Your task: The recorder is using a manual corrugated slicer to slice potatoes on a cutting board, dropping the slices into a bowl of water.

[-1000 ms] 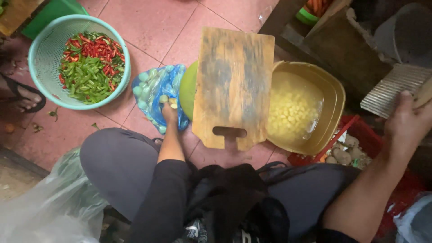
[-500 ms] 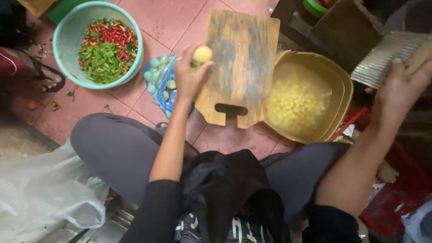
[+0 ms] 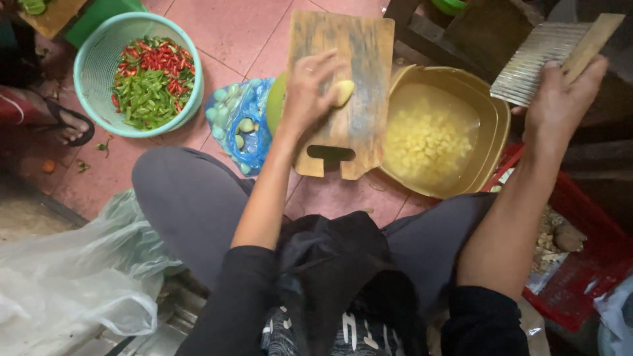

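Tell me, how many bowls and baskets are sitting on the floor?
2. A teal basket of red and green chillies sits upper left; a yellow bowl of cut pieces in water sits right of the cutting board. Others may be hidden.

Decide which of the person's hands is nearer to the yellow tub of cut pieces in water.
Left. The left hand holds a peeled piece on the wooden board right beside the yellow tub; the right hand is raised beyond its far rim, gripping a crinkle cutter.

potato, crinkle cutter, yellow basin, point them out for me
potato (image 3: 343, 92), head view, its bare end past the fingers
crinkle cutter (image 3: 537, 60), head view, middle of the ridged blade
yellow basin (image 3: 496, 112), head view, right rim
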